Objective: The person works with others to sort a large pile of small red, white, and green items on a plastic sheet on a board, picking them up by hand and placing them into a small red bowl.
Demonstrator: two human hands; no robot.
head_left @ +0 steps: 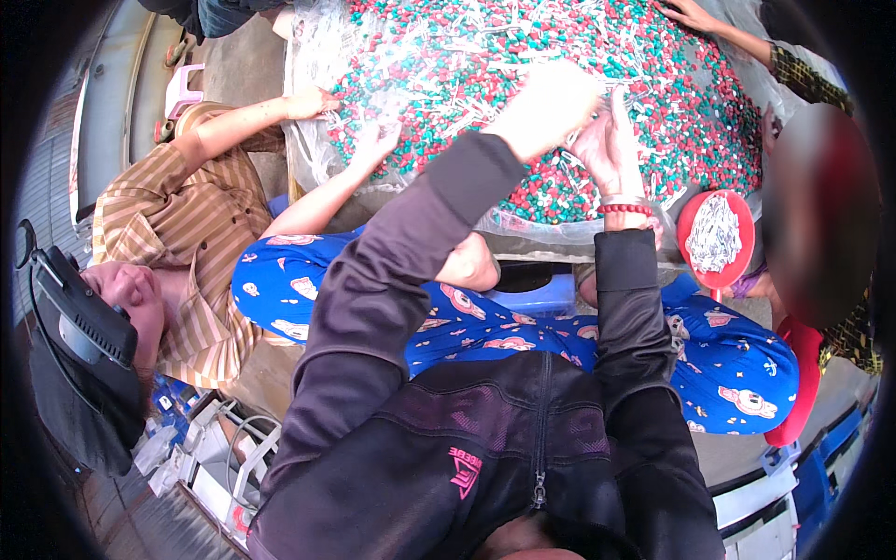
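My left hand (549, 105), washed out by bright light, reaches over a wide spread of small red, green and white pieces (439, 103). Its fingers are curled and meet the fingers of my right hand (611, 151), which wears a red bead bracelet (625, 209). Both hands are closed at the fingertips, close together above the pieces. Whatever lies between them is too small and too bright to make out. Thin white strips are scattered among the red and green pieces.
Clear plastic sheeting (313, 140) lies under the pieces. A red bowl (748, 229) of white strips (713, 233) sits at the right. A co-worker in a striped shirt (140, 210) reaches in from the left. Another person's hand (691, 14) rests at the far right.
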